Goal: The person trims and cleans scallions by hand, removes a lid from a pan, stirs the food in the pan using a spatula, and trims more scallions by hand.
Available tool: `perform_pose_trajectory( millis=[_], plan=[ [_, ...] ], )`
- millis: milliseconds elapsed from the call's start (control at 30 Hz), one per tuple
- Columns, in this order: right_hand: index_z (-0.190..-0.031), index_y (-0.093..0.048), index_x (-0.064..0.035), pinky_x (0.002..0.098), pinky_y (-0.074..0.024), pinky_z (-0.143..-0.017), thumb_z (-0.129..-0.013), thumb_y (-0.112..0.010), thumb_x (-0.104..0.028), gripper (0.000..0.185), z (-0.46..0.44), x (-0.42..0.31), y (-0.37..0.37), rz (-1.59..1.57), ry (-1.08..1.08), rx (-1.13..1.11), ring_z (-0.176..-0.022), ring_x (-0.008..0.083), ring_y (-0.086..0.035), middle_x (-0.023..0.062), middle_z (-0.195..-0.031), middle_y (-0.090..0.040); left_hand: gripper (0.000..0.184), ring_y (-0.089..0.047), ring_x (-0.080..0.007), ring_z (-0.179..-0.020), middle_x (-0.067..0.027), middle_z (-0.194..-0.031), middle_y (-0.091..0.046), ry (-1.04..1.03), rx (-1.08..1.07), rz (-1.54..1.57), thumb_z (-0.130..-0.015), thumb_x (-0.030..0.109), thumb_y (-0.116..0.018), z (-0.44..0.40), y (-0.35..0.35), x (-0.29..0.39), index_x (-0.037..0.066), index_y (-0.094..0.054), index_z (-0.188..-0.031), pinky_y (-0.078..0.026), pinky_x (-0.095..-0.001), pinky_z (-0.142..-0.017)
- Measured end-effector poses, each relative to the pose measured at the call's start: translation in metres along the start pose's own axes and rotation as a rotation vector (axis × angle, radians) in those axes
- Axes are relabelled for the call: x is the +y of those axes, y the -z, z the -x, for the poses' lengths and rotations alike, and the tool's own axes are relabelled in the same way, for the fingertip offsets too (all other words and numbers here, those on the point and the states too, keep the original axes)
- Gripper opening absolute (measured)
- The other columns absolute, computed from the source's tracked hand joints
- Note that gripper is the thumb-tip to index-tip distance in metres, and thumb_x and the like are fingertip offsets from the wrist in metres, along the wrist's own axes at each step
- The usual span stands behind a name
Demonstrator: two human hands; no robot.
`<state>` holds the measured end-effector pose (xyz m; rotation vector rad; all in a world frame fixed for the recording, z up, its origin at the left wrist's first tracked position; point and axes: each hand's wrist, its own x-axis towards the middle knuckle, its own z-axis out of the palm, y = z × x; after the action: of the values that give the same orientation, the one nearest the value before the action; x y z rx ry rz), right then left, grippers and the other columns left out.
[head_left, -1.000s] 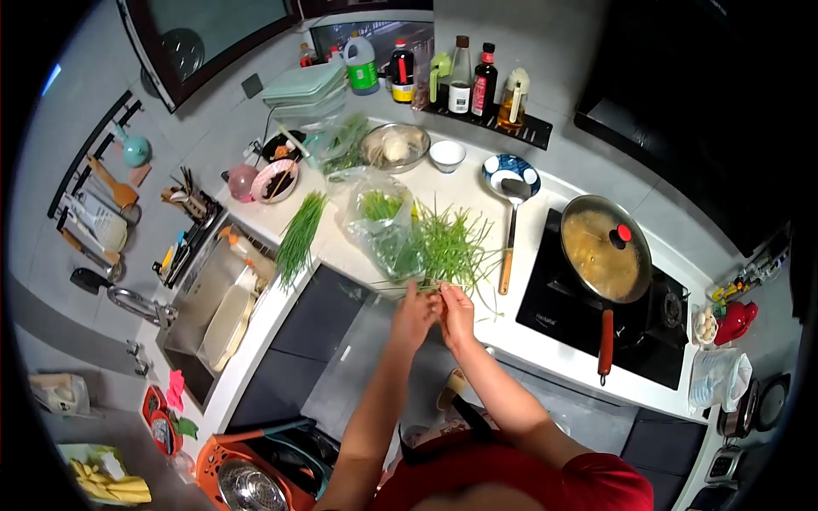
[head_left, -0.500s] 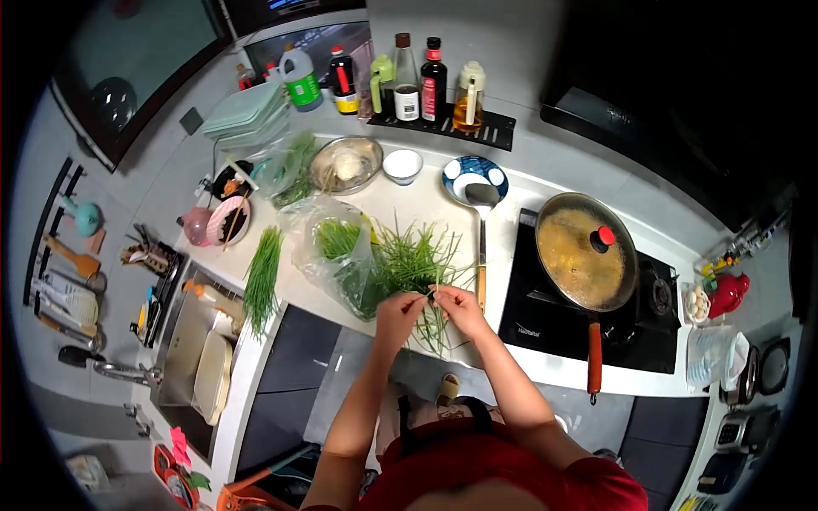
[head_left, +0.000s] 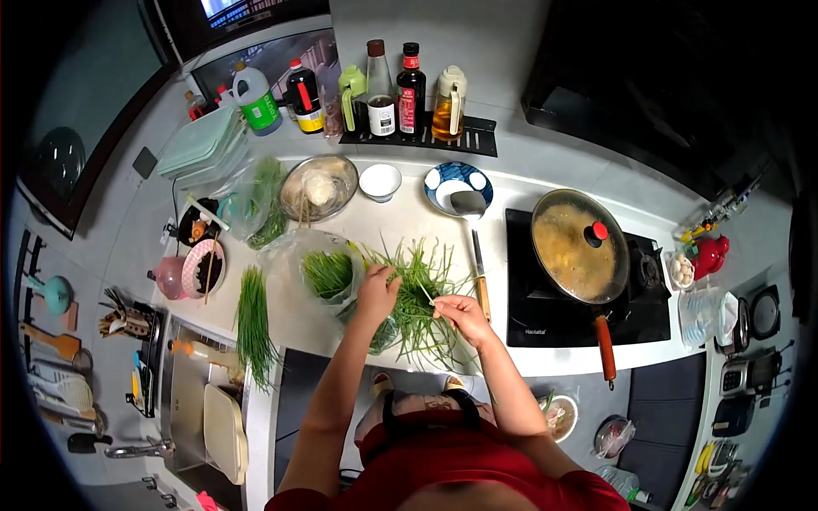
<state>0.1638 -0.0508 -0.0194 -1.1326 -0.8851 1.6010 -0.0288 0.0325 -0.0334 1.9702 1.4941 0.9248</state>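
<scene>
Right hand (head_left: 460,317) pinches one thin, pale-ended green stalk (head_left: 426,293) over the loose, tangled green pile (head_left: 417,263); my left hand (head_left: 377,294) curls near the transparent plastic bag (head_left: 290,266), grip undeterminable. Status, by my judgement: straight green bundle (head_left: 253,319) at left, sorted; pile, unsorted.

Green stalks (head_left: 419,285), blue bowl (head_left: 446,192) with white spots, black cooktop (head_left: 554,322), red shirt (head_left: 456,456)

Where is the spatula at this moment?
In the head view, right of centre, the spatula lies between the greens and the stove, its blade over the blue bowl.
</scene>
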Motion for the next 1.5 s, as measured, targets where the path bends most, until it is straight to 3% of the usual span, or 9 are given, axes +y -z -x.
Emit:
perform_pose_trajectory(
  millis=[67, 233, 400, 533, 667, 933, 1167, 1400, 1500],
  plan=[
    [-0.096, -0.064, -0.0028, 0.0163, -0.0303, -0.045, -0.085, -0.059, -0.012, 0.015, -0.003, -0.002, -0.012, -0.016, -0.004, 0.037, -0.05, 0.0022, -0.041, 0.0015, -0.072, -0.062, 0.024, -0.056, -0.011, -0.064, -0.0037, -0.072, -0.061, 0.223, -0.205, 0.295, -0.084, 0.022, -0.062, 0.002, 0.011, 0.018, -0.001, -0.063, -0.092, -0.044, -0.0237, -0.059],
    [-0.095, -0.063, -0.0046, 0.0164, -0.0296, -0.045, -0.084, -0.061, -0.014, 0.015, -0.012, 0.005, -0.031, -0.051, 0.035, 0.079, -0.051, 0.0019, -0.041, 0.0007, -0.073, -0.062, 0.011, -0.053, -0.0043, -0.062, -0.0017, -0.073, -0.062, 0.167, -0.271, 0.792, -0.078, 0.008, -0.066, 0.021, 0.002, 0.019, -0.001, -0.063, -0.083, -0.042, -0.0204, -0.055],
    [-0.092, -0.063, -0.004, 0.0168, -0.0295, -0.045, -0.082, -0.062, -0.013, 0.013, -0.012, 0.009, -0.047, -0.024, 0.069, 0.15, -0.051, 0.0018, -0.042, 0.0011, -0.073, -0.062, 0.011, -0.051, -0.0045, -0.061, -0.0012, -0.069, -0.06, 0.148, -0.232, 0.738, -0.081, 0.009, -0.064, 0.023, 0.009, 0.01, -0.001, -0.063, -0.085, -0.04, -0.0213, -0.054],
    [-0.093, -0.063, -0.0016, 0.0165, -0.0346, -0.049, -0.082, -0.06, -0.007, 0.012, -0.009, 0.01, -0.051, 0.044, 0.051, 0.167, -0.073, 0.0064, -0.058, 0.0028, -0.08, -0.064, 0.012, -0.044, -0.0039, -0.057, 0.0005, -0.067, -0.055, 0.013, -0.121, 0.531, -0.086, 0.012, -0.058, 0.024, 0.018, 0.008, 0.0, -0.061, -0.087, -0.036, -0.0223, -0.051],
    [-0.089, -0.064, -0.0036, 0.0174, -0.0292, -0.044, -0.08, -0.063, -0.01, 0.011, -0.008, 0.009, -0.05, 0.018, 0.006, 0.214, -0.048, 0.0023, -0.041, 0.0007, -0.068, -0.062, 0.01, -0.043, -0.005, -0.054, -0.0013, -0.064, -0.053, -0.053, -0.009, 0.383, -0.087, 0.012, -0.056, 0.011, 0.019, -0.008, 0.002, -0.059, -0.087, -0.036, -0.0226, -0.049],
    [-0.087, -0.064, -0.004, 0.0166, -0.032, -0.047, -0.081, -0.062, -0.009, 0.009, -0.011, -0.013, -0.041, 0.0, 0.07, 0.142, -0.054, 0.002, -0.045, -0.0001, -0.073, -0.062, 0.013, -0.052, -0.0039, -0.061, -0.002, -0.072, -0.062, 0.134, -0.182, 0.668, -0.081, 0.01, -0.065, 0.02, 0.001, 0.023, -0.001, -0.062, -0.086, -0.04, -0.0214, -0.052],
    [-0.088, -0.065, -0.0006, 0.0209, -0.0426, -0.066, -0.082, -0.062, -0.01, 0.011, -0.017, -0.009, -0.016, 0.131, 0.018, 0.104, -0.068, 0.0069, -0.054, 0.001, -0.074, -0.062, 0.012, -0.056, -0.0222, -0.059, -0.0117, -0.074, -0.059, -0.07, 0.096, 0.325, -0.085, 0.012, -0.056, 0.01, 0.005, 0.025, 0.0, -0.058, -0.086, -0.043, -0.03, -0.054],
    [-0.088, -0.065, 0.0003, 0.0206, -0.0429, -0.066, -0.082, -0.062, -0.007, 0.01, -0.011, -0.007, -0.009, 0.09, 0.014, 0.123, -0.069, 0.0067, -0.055, 0.0019, -0.076, -0.063, 0.017, -0.054, -0.0077, -0.054, -0.0066, -0.066, -0.062, 0.1, -0.2, 0.539, -0.076, 0.015, -0.069, 0.017, -0.004, 0.043, 0.0, -0.061, -0.08, -0.042, -0.0229, -0.051],
    [-0.085, -0.064, 0.0004, 0.0196, -0.0428, -0.063, -0.08, -0.064, -0.006, 0.008, -0.009, -0.003, -0.009, 0.077, 0.061, 0.15, -0.067, 0.0063, -0.054, 0.0019, -0.075, -0.063, 0.015, -0.056, -0.0188, -0.055, -0.0112, -0.065, -0.061, 0.022, -0.134, 0.425, -0.08, 0.014, -0.063, 0.017, -0.016, 0.039, -0.001, -0.06, -0.079, -0.043, -0.0297, -0.051]
  ],
)
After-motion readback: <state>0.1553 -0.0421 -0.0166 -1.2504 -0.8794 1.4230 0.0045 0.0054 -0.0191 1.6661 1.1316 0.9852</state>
